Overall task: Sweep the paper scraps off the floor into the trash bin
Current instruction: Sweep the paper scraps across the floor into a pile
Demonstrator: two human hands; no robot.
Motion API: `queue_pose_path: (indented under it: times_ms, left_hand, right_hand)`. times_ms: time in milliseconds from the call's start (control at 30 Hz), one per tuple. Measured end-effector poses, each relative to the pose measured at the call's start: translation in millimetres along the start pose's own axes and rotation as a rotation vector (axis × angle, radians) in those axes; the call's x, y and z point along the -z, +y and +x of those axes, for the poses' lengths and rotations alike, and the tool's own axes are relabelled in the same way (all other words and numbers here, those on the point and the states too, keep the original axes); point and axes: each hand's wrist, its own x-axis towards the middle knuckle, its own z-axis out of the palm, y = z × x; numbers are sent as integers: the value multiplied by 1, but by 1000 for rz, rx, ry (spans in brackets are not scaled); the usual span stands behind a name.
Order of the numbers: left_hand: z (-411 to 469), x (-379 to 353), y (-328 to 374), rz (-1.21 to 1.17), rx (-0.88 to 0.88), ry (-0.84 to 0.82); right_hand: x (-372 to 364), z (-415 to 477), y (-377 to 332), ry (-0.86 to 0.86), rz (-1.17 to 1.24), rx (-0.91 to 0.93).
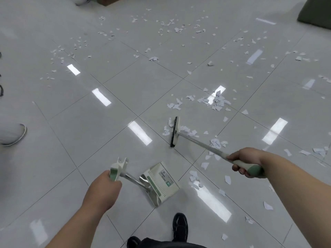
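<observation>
the fingers of our right hand (245, 162) were curled round the green grip at the end of the broom (202, 145), holding it firmly. the fingers of our left hand (103, 185) were wrapped round the green-and-white grip on the dustpan (161, 183) handle, closed on it just as tightly.

from the right hand the broom's metal shaft ran forward and to the left, down to the broom head (175, 131), whose dark bristles met the floor (71, 122) beside a tile seam. from the left hand a short metal shaft led to the white dustpan, which sat tilted low between our two hands, well apart from the broom head. we could not tell whether its edge rested on the tiles.

paper scraps (217, 102) lay on both sides of the broom head, touching it. a thicker heap sat beyond it by a bright light reflection. others trailed under the shaft and past the dustpan's right side, and many more were strewn thinly across the far tiles.

a black shoe (180, 226) stood just behind the dustpan. a white shoe (14, 134) showed at the left edge and a dark green object (317, 13) in the far right corner.
</observation>
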Motion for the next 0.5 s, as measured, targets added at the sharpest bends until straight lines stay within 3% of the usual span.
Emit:
queue_pose_path:
  times_ms: [300, 500]
  left_hand:
    - [-13, 1, 9, -12, 101, 85]
    - [-1, 1, 35, 29, 79, 92]
  right_hand:
    - [-59, 84, -70, -201, 156, 19]
    - [-57, 109, -51, -227, 260, -19]
